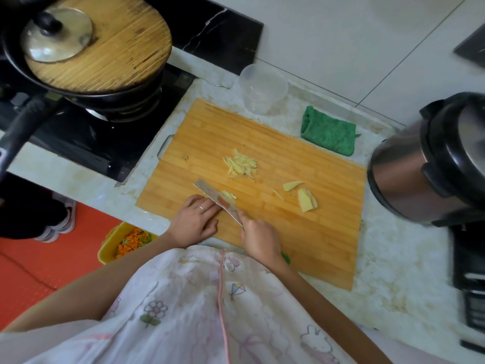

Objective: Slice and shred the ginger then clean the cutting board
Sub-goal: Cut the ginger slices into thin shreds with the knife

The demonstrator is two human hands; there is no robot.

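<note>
Resting on the cutting board (288, 232), the left hand (195, 219) is set with bent fingertips (210, 203) against the knife (217, 202); whether anything is pinched cannot be told. The handle is gripped by the right hand (258, 237). Ginger shreds (228, 194) are seen just beyond the blade, a larger pile (242, 165) farther off, and slices (307, 199) well to the right.

You have pale yellow ginger (242, 164), an orange-striped bamboo cutting board (288, 232), green cloth (328, 134), white marbled counter (393, 258)
</note>
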